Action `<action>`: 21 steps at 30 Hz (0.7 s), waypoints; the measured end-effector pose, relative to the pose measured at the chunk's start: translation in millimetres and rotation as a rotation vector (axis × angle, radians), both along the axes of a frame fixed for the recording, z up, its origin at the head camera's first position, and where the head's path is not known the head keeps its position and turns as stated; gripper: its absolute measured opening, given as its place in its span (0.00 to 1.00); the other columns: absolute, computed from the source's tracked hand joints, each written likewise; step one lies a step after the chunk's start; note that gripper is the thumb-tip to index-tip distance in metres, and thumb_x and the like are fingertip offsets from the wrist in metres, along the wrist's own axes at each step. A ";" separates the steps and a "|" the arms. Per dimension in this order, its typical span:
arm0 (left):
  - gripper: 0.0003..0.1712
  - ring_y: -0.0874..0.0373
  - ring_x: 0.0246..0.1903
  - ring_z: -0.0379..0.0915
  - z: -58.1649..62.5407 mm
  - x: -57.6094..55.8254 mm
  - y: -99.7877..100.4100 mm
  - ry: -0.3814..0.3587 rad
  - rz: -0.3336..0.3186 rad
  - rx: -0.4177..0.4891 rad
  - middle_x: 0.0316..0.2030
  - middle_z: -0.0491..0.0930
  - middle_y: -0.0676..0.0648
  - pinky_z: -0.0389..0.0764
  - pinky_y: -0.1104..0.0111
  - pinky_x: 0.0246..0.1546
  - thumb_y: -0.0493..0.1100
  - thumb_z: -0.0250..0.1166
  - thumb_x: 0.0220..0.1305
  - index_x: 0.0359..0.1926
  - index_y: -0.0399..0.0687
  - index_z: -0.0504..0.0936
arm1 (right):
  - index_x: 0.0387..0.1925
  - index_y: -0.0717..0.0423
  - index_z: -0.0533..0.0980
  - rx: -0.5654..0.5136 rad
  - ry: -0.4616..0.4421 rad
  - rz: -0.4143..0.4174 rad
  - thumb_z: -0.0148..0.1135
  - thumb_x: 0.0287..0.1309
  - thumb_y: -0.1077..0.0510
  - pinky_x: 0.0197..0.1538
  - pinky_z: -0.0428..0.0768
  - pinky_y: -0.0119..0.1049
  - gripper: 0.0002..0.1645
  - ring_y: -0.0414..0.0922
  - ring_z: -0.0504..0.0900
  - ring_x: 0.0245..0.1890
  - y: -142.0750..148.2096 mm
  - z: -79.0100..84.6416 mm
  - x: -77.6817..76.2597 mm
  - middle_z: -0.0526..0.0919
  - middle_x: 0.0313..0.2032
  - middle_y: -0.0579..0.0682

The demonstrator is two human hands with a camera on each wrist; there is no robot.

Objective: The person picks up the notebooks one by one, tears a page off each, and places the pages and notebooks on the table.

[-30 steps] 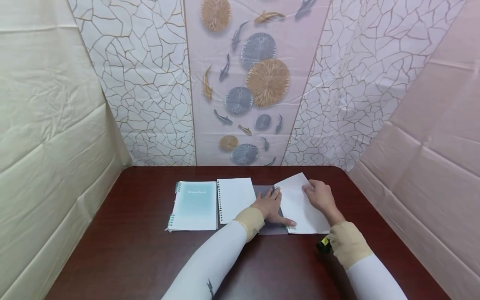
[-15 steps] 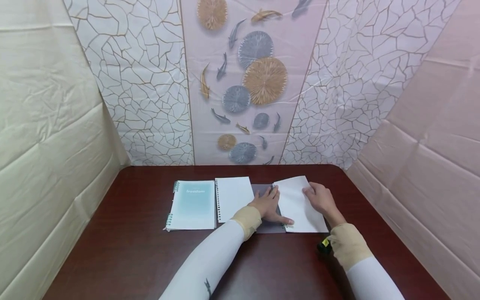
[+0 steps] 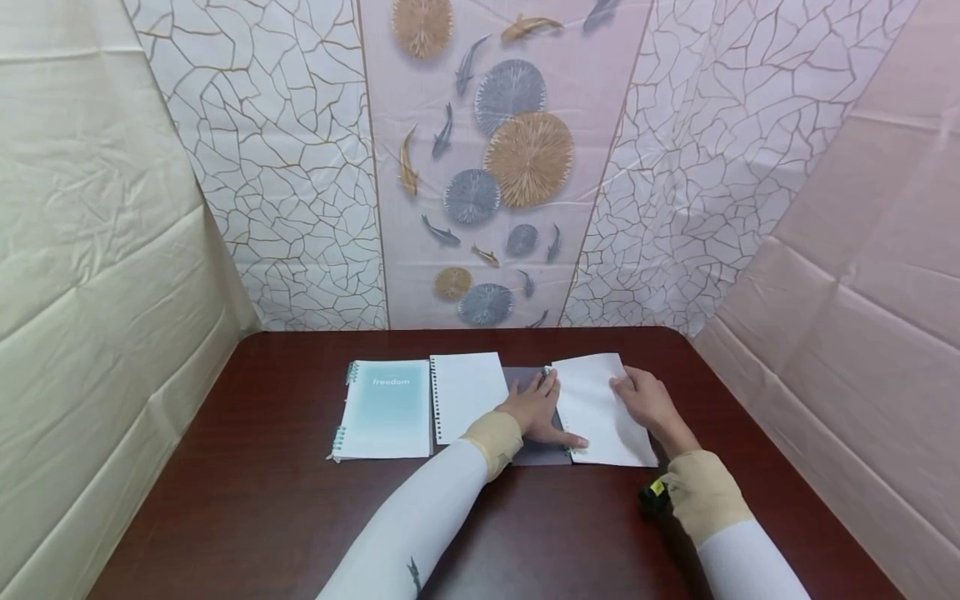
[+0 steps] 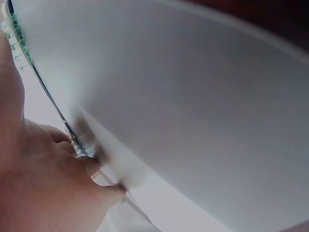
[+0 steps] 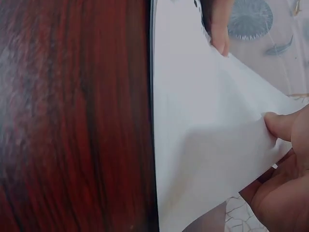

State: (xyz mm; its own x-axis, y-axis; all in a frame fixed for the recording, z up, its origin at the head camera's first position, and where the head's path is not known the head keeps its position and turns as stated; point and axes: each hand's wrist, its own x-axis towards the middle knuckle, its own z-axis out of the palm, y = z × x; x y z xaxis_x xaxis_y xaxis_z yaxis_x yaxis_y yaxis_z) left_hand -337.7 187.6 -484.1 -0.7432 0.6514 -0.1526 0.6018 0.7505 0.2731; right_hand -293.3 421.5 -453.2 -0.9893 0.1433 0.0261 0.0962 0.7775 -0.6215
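Observation:
A spiral notebook lies open on the table, its grey cover [image 3: 531, 455] to the left of the rings. My left hand [image 3: 531, 414] rests with fingers spread along the ring side, thumb on the lower left corner of the white page [image 3: 600, 417]. At the page's right edge my right hand [image 3: 647, 398] pinches the paper between thumb and fingers. The right wrist view has that same page [image 5: 212, 140] lifted and creased toward the pinch. Green rings [image 4: 19, 43] show beside the left hand in the left wrist view.
A loose white sheet [image 3: 468, 396] with a punched edge lies left of the cover. Farther left is a ring notebook [image 3: 390, 412] with a pale teal "freedom" cover. A small black object with a yellow patch [image 3: 655, 495] sits near the right wrist. Fabric walls surround the table [image 3: 285, 525].
The page's raised top corner has come down, and its upper part has shifted slightly right with my right hand. My left hand stays in place on the notebook.

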 end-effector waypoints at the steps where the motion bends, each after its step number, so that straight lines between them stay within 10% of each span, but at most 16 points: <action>1: 0.79 0.51 0.84 0.33 -4.1 -3.4 1.7 -0.001 0.002 0.001 0.86 0.32 0.51 0.42 0.45 0.81 0.91 0.58 0.50 0.87 0.50 0.41 | 0.76 0.74 0.61 -0.011 0.006 -0.004 0.49 0.84 0.50 0.70 0.70 0.65 0.36 0.69 0.68 0.71 1.5 -0.9 0.8 0.67 0.73 0.74; 10: 0.81 0.53 0.84 0.30 -16.9 -13.6 5.5 -0.026 0.009 0.005 0.85 0.28 0.55 0.40 0.45 0.81 0.95 0.55 0.46 0.87 0.54 0.38 | 0.70 0.73 0.70 -0.068 0.084 -0.017 0.53 0.82 0.46 0.47 0.82 0.47 0.35 0.55 0.83 0.47 1.8 -8.1 10.5 0.81 0.57 0.71; 17: 0.76 0.48 0.84 0.34 14.7 11.0 -6.5 -0.010 -0.008 0.012 0.86 0.34 0.48 0.42 0.45 0.81 0.88 0.59 0.55 0.86 0.46 0.42 | 0.75 0.78 0.61 0.041 0.173 -0.069 0.47 0.83 0.53 0.71 0.69 0.64 0.35 0.69 0.68 0.73 -3.7 -3.4 19.1 0.66 0.71 0.77; 21: 0.77 0.50 0.84 0.34 9.0 7.3 -3.7 0.001 -0.002 0.012 0.86 0.34 0.50 0.42 0.45 0.81 0.91 0.57 0.52 0.87 0.50 0.42 | 0.76 0.77 0.60 0.091 0.229 -0.076 0.47 0.83 0.53 0.74 0.64 0.63 0.35 0.70 0.63 0.75 -4.1 -0.6 22.2 0.64 0.72 0.76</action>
State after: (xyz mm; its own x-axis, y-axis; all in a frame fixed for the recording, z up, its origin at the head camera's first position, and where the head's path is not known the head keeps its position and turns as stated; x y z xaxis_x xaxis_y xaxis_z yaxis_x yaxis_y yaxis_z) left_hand -330.4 183.8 -475.1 -0.7421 0.6546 -0.1444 0.6034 0.7461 0.2815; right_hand -271.1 417.4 -453.8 -0.9426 0.2037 0.2646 0.0212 0.8273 -0.5614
